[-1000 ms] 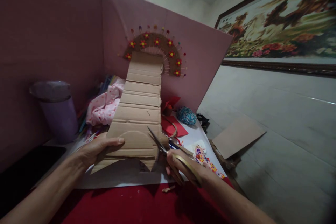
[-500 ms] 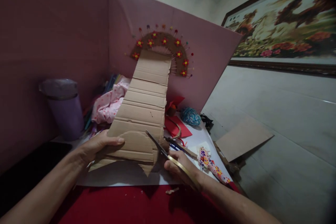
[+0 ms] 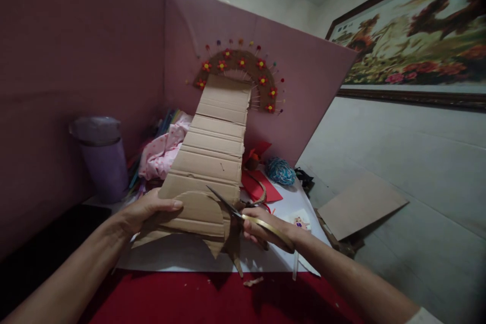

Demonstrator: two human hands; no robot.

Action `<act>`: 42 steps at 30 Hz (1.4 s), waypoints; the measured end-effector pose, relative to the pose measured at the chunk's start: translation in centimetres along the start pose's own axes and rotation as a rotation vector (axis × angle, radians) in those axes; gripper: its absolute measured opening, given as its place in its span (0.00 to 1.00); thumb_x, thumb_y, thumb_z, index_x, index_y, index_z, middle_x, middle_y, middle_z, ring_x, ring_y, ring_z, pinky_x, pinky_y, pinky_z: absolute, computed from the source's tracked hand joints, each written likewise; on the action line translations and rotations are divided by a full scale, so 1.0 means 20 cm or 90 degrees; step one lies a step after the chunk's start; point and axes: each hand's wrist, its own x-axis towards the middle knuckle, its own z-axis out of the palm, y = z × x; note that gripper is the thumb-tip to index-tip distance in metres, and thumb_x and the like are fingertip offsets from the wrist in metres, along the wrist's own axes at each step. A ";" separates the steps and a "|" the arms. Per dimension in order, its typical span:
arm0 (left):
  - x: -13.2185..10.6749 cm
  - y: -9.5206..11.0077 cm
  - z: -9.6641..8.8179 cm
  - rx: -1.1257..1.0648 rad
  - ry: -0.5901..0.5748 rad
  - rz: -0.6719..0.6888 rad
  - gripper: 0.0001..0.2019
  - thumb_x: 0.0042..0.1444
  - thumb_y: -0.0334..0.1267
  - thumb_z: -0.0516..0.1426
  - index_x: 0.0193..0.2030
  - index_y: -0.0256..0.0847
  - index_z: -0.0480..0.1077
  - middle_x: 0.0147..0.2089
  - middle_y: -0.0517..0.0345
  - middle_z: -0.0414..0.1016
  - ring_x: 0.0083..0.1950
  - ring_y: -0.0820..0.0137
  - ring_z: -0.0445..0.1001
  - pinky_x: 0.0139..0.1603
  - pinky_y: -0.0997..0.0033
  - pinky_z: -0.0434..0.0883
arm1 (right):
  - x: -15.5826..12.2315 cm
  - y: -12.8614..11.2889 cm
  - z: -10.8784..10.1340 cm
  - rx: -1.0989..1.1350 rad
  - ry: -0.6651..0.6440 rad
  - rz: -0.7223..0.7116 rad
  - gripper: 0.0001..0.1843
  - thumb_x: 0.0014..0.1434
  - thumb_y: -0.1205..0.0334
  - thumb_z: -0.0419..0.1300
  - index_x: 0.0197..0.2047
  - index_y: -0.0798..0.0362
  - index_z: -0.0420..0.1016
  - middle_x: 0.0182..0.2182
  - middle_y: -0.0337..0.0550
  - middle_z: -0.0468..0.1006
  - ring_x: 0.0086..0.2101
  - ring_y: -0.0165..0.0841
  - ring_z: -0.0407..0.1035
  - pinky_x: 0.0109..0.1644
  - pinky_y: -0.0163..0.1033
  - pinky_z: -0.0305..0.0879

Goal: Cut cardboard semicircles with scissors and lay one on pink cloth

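A long creased piece of cardboard (image 3: 212, 152) is raised over the table in front of me, with a curved line across its lower part. My left hand (image 3: 152, 210) grips its lower left edge, thumb on top and fingers hidden underneath. In my right hand (image 3: 261, 225) is a pair of scissors (image 3: 233, 210) with gold handles and dark blades. One blade lies over the cardboard near the right end of the curve. A cut strip of cardboard (image 3: 233, 250) hangs down below the scissors.
A purple bin (image 3: 104, 167) and pink cloth (image 3: 163, 154) stand left. Blue yarn (image 3: 280, 170) and red paper (image 3: 269, 190) lie behind my right hand. A cardboard arch with red flowers (image 3: 242, 63) is on the pink panel. A cardboard sheet (image 3: 362, 205) leans at right.
The scissors have turned slightly and moved a little up along the cardboard's cut edge. A strip now dangles lower beneath them. The whole view has shifted a little.
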 end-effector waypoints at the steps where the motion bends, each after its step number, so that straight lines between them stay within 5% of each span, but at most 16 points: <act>1: 0.00 0.00 0.00 0.007 0.005 0.001 0.32 0.35 0.43 0.67 0.51 0.37 0.70 0.42 0.49 0.81 0.43 0.54 0.78 0.43 0.61 0.73 | 0.01 0.02 0.00 -0.019 0.006 0.005 0.37 0.49 0.23 0.45 0.30 0.53 0.63 0.22 0.37 0.66 0.20 0.27 0.60 0.20 0.30 0.55; 12: -0.01 0.01 -0.03 0.059 0.024 -0.009 0.29 0.33 0.45 0.68 0.45 0.39 0.73 0.38 0.51 0.81 0.40 0.56 0.78 0.38 0.64 0.74 | 0.04 0.01 0.07 -0.058 0.122 0.032 0.24 0.48 0.42 0.62 0.22 0.53 0.62 0.18 0.31 0.59 0.22 0.24 0.53 0.23 0.30 0.48; 17: -0.01 0.02 -0.02 0.053 0.039 -0.015 0.32 0.30 0.45 0.69 0.47 0.38 0.73 0.38 0.50 0.81 0.38 0.57 0.78 0.37 0.65 0.73 | 0.04 0.09 0.03 -0.021 0.018 0.020 0.29 0.55 0.32 0.51 0.32 0.54 0.65 0.21 0.36 0.68 0.19 0.26 0.61 0.19 0.29 0.53; 22: -0.01 0.02 -0.02 0.046 0.038 -0.014 0.30 0.31 0.45 0.69 0.45 0.39 0.73 0.36 0.52 0.81 0.37 0.59 0.78 0.35 0.66 0.73 | 0.06 0.07 0.01 0.022 -0.044 0.018 0.36 0.52 0.25 0.44 0.33 0.54 0.64 0.22 0.36 0.67 0.18 0.25 0.60 0.20 0.29 0.59; 33: -0.01 0.01 -0.03 0.041 0.026 -0.014 0.29 0.32 0.44 0.69 0.45 0.39 0.73 0.37 0.52 0.81 0.39 0.58 0.78 0.37 0.66 0.73 | 0.10 0.03 0.02 -0.076 0.055 -0.011 0.31 0.46 0.31 0.58 0.23 0.53 0.61 0.19 0.31 0.58 0.22 0.25 0.51 0.22 0.30 0.46; 42: 0.00 0.00 -0.04 0.045 0.023 -0.041 0.31 0.32 0.42 0.69 0.47 0.38 0.71 0.36 0.50 0.81 0.36 0.58 0.78 0.36 0.64 0.73 | 0.09 0.02 0.03 -0.126 0.082 0.015 0.25 0.47 0.40 0.62 0.21 0.53 0.60 0.17 0.30 0.56 0.22 0.24 0.49 0.23 0.30 0.46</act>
